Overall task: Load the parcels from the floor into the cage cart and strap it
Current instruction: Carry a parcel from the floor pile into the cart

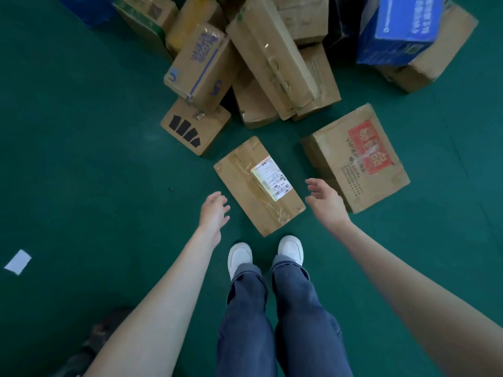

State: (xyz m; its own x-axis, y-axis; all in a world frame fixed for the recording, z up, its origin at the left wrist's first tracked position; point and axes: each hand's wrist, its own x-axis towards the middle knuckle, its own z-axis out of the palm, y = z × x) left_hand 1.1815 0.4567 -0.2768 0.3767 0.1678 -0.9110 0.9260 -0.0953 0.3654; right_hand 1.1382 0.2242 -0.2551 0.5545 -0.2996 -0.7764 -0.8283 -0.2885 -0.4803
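Note:
A taped cardboard parcel with a white shipping label [258,186] lies flat on the green floor just ahead of my white shoes. My left hand [213,213] hovers open at its left side, fingers apart, not touching it. My right hand [325,201] hovers open at its right side, also empty. A bigger box with a red print [356,156] lies to the right, partly behind my right hand. The cage cart is not in view.
A heap of several cardboard boxes [261,55] fills the far middle, with a blue box [400,25] on top at the right and a box with black marks [194,126] at its front left. A white paper scrap [17,262] lies on the floor at left.

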